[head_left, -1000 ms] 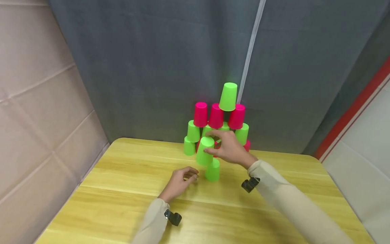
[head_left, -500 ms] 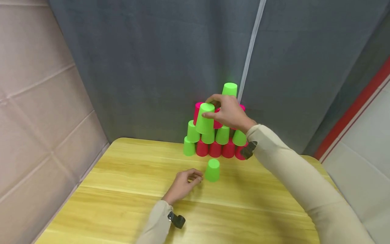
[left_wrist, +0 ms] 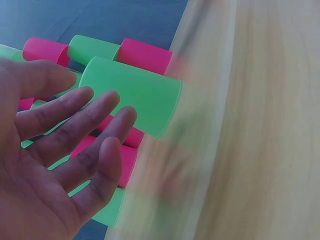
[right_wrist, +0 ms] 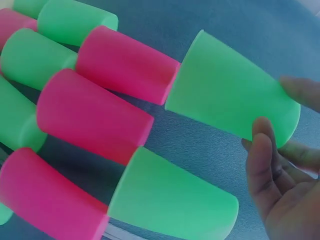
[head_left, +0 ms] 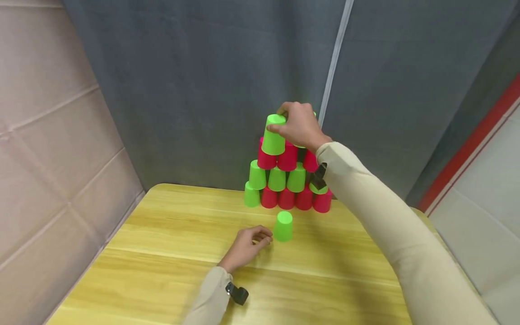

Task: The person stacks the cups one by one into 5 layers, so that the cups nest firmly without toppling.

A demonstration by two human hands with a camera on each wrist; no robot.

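- Right hand (head_left: 299,126) pinches an inverted green cup (head_left: 273,134) atop the cup pyramid (head_left: 286,180), at its 11 o'clock.
- Left hand (head_left: 248,246), fingers loosely curled, holds nothing; rests on the table (head_left: 162,271).
- Single green cup (head_left: 283,226) stands at that hand's 2 o'clock.

The left hand (left_wrist: 55,165) fills the lower left, palm showing, fingers (left_wrist: 95,112) loosely spread and gripping nothing. Just beyond the fingertips lies a green cup (left_wrist: 132,100), standing alone on the counter (left_wrist: 260,125), apart from the hand. Behind it, pink cups (left_wrist: 142,54) and more green cups (left_wrist: 92,48) are stacked. The counter's wood grain is blurred.
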